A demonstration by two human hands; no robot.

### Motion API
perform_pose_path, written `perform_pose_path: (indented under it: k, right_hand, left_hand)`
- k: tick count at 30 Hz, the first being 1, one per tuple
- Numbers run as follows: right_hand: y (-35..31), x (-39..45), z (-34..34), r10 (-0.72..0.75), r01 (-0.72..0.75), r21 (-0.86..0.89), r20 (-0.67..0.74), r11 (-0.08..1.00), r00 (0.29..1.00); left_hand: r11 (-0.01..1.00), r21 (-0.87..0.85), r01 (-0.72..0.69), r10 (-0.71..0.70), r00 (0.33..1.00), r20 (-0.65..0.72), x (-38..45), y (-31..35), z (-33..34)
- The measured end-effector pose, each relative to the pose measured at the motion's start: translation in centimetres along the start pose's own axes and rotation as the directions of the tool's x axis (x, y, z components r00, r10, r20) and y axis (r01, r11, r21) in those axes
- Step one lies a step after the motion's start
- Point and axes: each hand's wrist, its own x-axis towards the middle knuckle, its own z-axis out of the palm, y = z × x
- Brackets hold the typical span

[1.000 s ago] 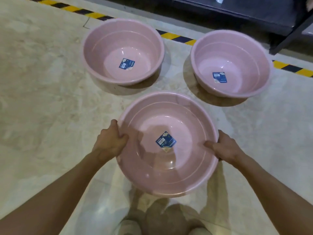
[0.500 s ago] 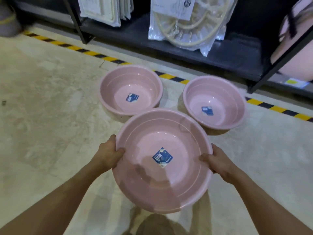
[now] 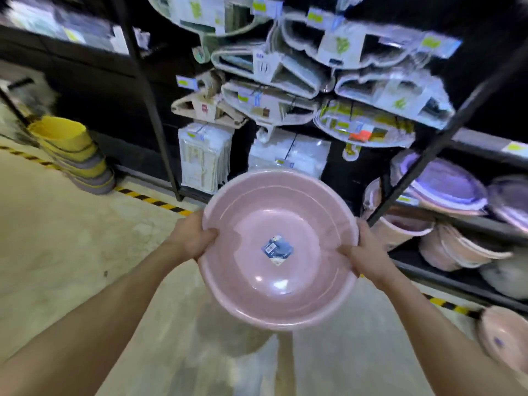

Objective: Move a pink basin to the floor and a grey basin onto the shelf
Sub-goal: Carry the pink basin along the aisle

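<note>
One head-worn wide-angle view, looking forward and slightly down along both forearms, close over the round pink plastic basin [image 3: 278, 250], facing the black metal shelving [image 3: 148, 90] across pale floor [image 3: 71, 238].

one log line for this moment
state: pink basin held off floor | left hand: grips rim | right hand: grips rim | facing: shelf

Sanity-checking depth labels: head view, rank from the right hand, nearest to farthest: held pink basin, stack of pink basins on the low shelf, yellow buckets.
1. Pink basin: gripped at its rim by the right hand.
2. Stack of pink basins: low shelf, just to the hand's right.
3. Yellow buckets: on the floor, far left.
</note>
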Motion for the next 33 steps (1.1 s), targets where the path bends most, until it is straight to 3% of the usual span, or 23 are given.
perform_pose_path:
  k: [5,14,18,23,33]
  right_hand:
    - [-8.9,-2.5,-7.5,-0.114,0.112,-0.056,-0.043,0.992,0.993]
    - [-13.4,-1.7,-10.5,-0.158,0.159,0.04,-0.014,0.986,0.987]
    - [-13.7,-0.7,-10.0,-0.149,0.15,-0.013,0.018,0.989,0.989]
    - [-14.8,1.1,-8.0,-0.157,0.154,0.038,0.112,0.987,0.981]
    - [-21.5,4.0,0.8,-0.175,0.171,0.036,0.212,0.985,0.961]
  left_hand:
    - [0.998,-0.031,-0.06,0.059,0.997,-0.043,-1.3,8.2,-7.9]
    - [0.99,0.085,-0.111,0.121,0.985,-0.123,-0.8,12.2,-10.4]
    - [0.988,0.129,-0.08,0.095,0.988,-0.121,-0.9,11.8,-11.0]
    - [0.991,0.131,-0.015,0.039,0.983,-0.179,-0.8,10.1,-11.8]
    - [0.984,0.152,0.096,-0.058,0.97,-0.238,1.5,2.2,-17.6]
